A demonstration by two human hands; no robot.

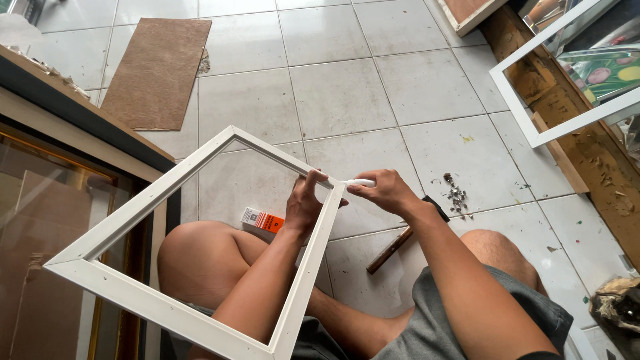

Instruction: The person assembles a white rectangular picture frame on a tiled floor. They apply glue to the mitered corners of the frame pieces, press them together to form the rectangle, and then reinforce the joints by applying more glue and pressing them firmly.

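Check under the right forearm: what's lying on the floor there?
A hammer lies on the tiles: its wooden handle shows below the right hand, and its dark head pokes out past the wrist. The forearm covers the middle. Small metal bits lie scattered beside it.

A framing workshop, worked on a tiled floor (347, 93): white frames (200, 253) in hand and leaning by, a brown board (157, 73), a hammer (400, 243), a heap of what may be nails (457, 195), wood scraps along the wall.

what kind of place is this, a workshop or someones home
Likely a picture-framing workshop: a white frame held over the tiled floor, more frames leaning nearby, a hammer and scattered nails.
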